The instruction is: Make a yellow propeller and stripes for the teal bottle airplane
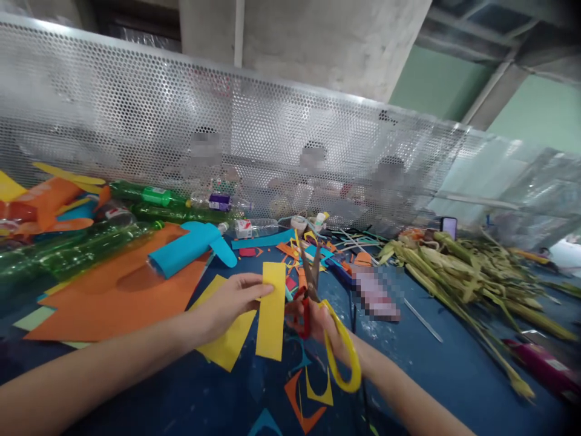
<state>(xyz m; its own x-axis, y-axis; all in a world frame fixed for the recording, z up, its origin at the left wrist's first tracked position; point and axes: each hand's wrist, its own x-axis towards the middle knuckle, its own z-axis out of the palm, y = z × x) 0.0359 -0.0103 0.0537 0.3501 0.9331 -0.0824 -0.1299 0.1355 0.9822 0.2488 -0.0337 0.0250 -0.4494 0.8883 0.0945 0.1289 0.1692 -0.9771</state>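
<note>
My left hand (233,300) pinches a strip of yellow paper (271,321) between thumb and fingers, holding it nearly upright. Beside it, my right hand (327,330) grips scissors (312,272) with one yellow and one red handle loop. The scissor blades point up and away from me and stand slightly apart. They are to the right of the strip, not touching it. Under my left hand lies a larger piece of yellow paper (231,339). Orange and yellow cut-out scraps (320,387) lie on the blue table (394,375) below the scissors.
At left are orange sheets (122,297), a bottle wrapped in blue paper (188,251) and green plastic bottles (91,248). Small paper scraps lie ahead. Dried plant stalks (476,284) and a phone (448,227) are at right. A perforated metal screen (267,121) stands behind; people show through it.
</note>
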